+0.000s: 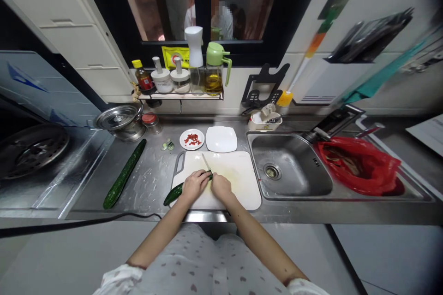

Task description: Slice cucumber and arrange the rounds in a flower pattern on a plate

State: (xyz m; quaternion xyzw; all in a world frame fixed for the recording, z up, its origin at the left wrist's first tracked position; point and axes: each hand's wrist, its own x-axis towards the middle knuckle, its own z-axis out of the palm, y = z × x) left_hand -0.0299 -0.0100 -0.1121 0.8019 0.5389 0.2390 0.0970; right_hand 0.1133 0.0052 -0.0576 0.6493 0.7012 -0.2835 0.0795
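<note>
My left hand (194,186) is closed over a dark green cucumber (174,193) lying slantwise on the white cutting board (242,189). The cucumber's lower left end sticks out beyond the hand. In my right hand (220,187) is a knife (206,162), its blade pointing up and to the left across the board, at the cucumber's right end. The fist hides the knife's handle. A second, whole cucumber (124,175) rests on the steel counter to the left. Several small cucumber end pieces (167,145) lie above the board.
Behind the board stand a small plate (185,140) of chopped red bits and a white square plate (221,139). The sink (294,170) and a red plastic bag (360,166) are at right. A steel pot (128,133) and jar (151,123) stand left, below a condiment shelf (180,96).
</note>
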